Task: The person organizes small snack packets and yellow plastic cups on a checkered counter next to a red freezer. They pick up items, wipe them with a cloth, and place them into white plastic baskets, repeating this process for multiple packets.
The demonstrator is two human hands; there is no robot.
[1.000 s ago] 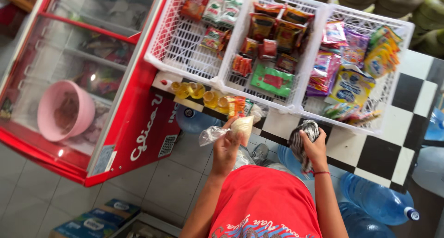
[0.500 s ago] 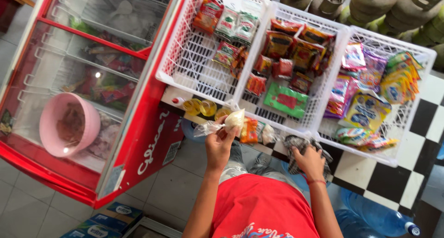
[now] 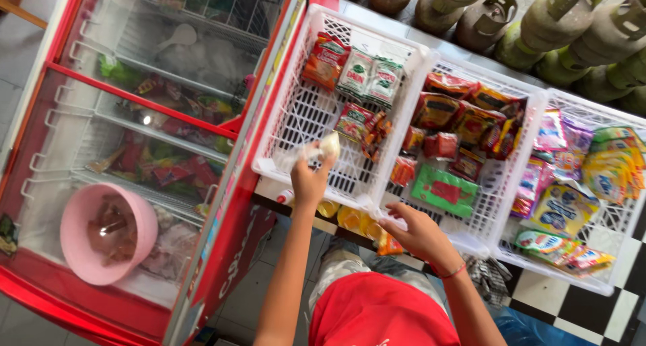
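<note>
My left hand (image 3: 308, 179) is raised over the front of the left white basket (image 3: 282, 127) and holds a small clear plastic packet (image 3: 328, 146) with something pale inside. My right hand (image 3: 418, 233) lies on the front rim where the left basket meets the middle basket (image 3: 471, 233), its fingers curled over the edge. A dark striped bundle of sachets (image 3: 488, 277) lies on the counter just right of my right wrist. Both baskets hold colourful snack packets.
A red chest freezer (image 3: 232, 205) with sliding glass lids stands at the left, a pink bowl (image 3: 104, 233) on its glass. A third white basket (image 3: 572, 279) of sachets sits at the right. Green gas cylinders (image 3: 572, 23) line the top. Yellow cups (image 3: 353, 219) sit under the basket rim.
My left hand has carried the clear packet up from the counter's edge to above the left basket. My right hand let go of the dark striped bundle and moved onto the basket rim.
</note>
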